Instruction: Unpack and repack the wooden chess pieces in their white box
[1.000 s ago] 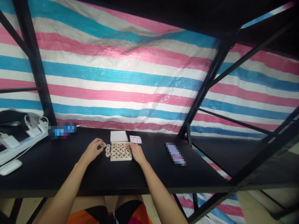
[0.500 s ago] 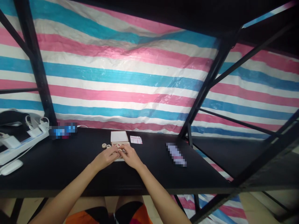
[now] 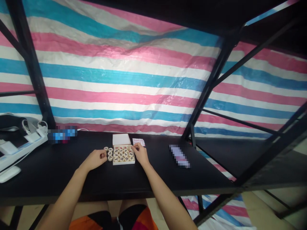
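An open white box (image 3: 123, 163) stands on the black desk, filled with rows of round Chinese chess pieces (image 3: 121, 159) marked with red and black characters. My right hand (image 3: 141, 154) is at the box's far right corner, thumb and fingertips pinched on a piece (image 3: 130, 148) there. To the left of the box, several loose Chinese chess pieces (image 3: 110, 158) lie in short columns. My left hand (image 3: 95, 159) is beside these with its fingers curled closed; what they hold, if anything, is hidden.
Behind the box lies its white lid (image 3: 121, 140), with pink-and-white paper (image 3: 138, 141) to its right. A blurred-out phone-like object (image 3: 179, 156) rests farther right. A white power strip (image 3: 24, 150) with plugs and cables is at the left. Black frame posts (image 3: 203, 95) flank the desk.
Both hands were together over the box; they have moved apart, the left to the loose pieces, the right to the box's far right corner. More pieces now show.
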A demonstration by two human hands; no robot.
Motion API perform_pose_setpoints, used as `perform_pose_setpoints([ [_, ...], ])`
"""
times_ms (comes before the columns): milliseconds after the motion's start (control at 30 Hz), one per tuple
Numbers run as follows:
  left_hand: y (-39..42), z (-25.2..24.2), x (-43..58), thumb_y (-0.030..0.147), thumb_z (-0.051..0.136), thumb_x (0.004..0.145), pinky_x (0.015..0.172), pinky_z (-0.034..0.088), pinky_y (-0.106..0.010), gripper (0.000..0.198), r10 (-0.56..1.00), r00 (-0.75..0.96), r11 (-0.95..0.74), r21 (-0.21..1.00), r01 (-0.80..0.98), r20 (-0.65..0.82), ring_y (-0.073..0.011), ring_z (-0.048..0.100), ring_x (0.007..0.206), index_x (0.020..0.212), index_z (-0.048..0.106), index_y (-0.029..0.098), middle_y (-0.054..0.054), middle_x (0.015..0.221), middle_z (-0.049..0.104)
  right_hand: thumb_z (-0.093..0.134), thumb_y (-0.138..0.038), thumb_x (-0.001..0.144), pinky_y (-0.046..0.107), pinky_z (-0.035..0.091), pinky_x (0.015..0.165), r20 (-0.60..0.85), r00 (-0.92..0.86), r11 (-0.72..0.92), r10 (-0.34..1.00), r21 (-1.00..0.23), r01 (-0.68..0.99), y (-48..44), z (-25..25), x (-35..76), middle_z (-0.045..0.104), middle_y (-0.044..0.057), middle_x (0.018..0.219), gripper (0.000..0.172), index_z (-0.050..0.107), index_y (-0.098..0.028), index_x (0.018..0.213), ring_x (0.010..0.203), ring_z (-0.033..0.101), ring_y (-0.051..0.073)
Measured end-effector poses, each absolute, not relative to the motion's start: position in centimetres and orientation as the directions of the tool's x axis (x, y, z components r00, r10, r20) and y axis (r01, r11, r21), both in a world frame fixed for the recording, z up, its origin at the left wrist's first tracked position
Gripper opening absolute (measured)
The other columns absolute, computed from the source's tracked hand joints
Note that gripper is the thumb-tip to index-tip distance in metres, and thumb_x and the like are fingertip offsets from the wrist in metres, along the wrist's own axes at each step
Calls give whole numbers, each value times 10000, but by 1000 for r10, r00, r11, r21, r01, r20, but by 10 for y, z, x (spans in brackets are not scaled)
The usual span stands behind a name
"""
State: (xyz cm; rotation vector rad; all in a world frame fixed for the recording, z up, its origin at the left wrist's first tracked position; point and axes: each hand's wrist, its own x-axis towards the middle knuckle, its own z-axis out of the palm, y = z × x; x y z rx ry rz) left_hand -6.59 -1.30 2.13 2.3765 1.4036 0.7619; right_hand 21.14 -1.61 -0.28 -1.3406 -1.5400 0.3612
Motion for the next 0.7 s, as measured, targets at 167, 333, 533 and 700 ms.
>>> perform_pose_setpoints([
  [167,-11,16,-59,470,653,652,512,317,-224,273,889,421,-450,523,724,182,-134,517,541,678,561,215,59,586,562,523,-334,831,300,471,749,479,75,346,875,-724,596,-8,-7,212,712,21,784,180,653,-218,787,773,654,190],
  [333,-10,17,-59,490,663,646,527,324,-225,296,890,426,-442,537,718,162,-141,536,567,758,589,227,62,619,573,551,-309,827,321,445,818,491,28,363,871,-679,638,-3,-13,213,678,50,832,192,677,-205,726,834,614,199],
  [533,-7,13,-61,465,621,710,520,344,-218,253,878,435,-469,542,697,201,-123,511,527,772,621,220,69,574,544,486,-291,881,297,440,810,486,6,367,874,-668,647,-5,-15,214,670,45,850,233,690,-208,808,843,613,188],
  [700,-5,18,-66,384,565,763,624,420,-253,243,859,343,-506,521,688,381,-156,549,660,907,621,197,19,715,573,449,-285,898,329,442,815,515,36,367,856,-655,660,-9,-12,214,652,62,869,237,665,-199,851,862,596,209],
])
